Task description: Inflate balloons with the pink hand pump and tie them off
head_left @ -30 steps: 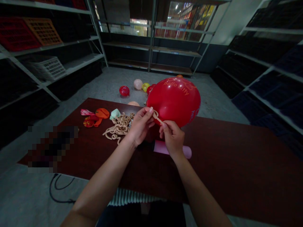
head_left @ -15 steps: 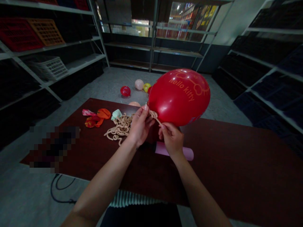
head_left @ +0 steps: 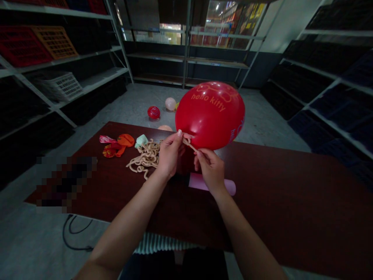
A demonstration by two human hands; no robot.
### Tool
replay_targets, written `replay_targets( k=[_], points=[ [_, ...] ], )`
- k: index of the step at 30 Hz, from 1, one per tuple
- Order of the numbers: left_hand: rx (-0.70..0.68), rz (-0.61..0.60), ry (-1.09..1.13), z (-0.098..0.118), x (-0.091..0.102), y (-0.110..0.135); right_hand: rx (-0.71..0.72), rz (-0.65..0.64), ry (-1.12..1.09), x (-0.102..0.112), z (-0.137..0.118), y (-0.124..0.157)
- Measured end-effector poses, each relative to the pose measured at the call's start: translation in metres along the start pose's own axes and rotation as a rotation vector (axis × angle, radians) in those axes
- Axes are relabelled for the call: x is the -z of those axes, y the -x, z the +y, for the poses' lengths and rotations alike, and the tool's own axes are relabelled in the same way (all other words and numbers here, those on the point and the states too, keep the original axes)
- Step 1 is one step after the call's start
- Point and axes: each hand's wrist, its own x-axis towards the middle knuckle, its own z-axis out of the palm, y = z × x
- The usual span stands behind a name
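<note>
A big red balloon (head_left: 210, 116) printed "hello kitty" is held up over the far side of the table. My left hand (head_left: 170, 151) is closed in a pinch at the balloon's neck, thumb on top; the neck is largely hidden by the fingers. A beige cord (head_left: 190, 145) runs from the neck to my right hand (head_left: 211, 167), which pinches it between thumb and finger. More beige cord (head_left: 147, 155) lies in a tangled heap left of my left hand. Below my right hand rests a pink-purple cylinder (head_left: 199, 181), partly covered by the hand.
Flat orange and red balloons (head_left: 125, 140) and a pale green piece (head_left: 141, 140) lie on the brown table (head_left: 276, 210). On the floor beyond are a small red balloon (head_left: 153, 112) and a white one (head_left: 170, 104). Shelves with crates (head_left: 60, 86) line the sides.
The red balloon has shifted left and turned, so its print sits differently. The cord near its neck looks pulled straighter between my hands, where it was more bunched before.
</note>
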Motion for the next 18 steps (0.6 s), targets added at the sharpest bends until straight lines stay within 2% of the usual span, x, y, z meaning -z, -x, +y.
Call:
replay_targets(
  k=[3,11,14,18],
  points=[
    [0.053,0.087,0.023,0.009,0.000,0.000,0.053,-0.050,0.125,0.002,0.002,0.000],
    [0.135,0.175,0.177,0.017,0.004,-0.005,0.101,-0.117,0.274,0.003,0.007,-0.001],
    [0.101,0.129,0.155,0.015,0.003,-0.005,0.080,-0.126,0.234,0.003,0.008,-0.002],
    [-0.087,-0.011,0.011,0.005,0.002,-0.002,0.031,-0.045,0.147,0.005,0.011,-0.004]
  ],
)
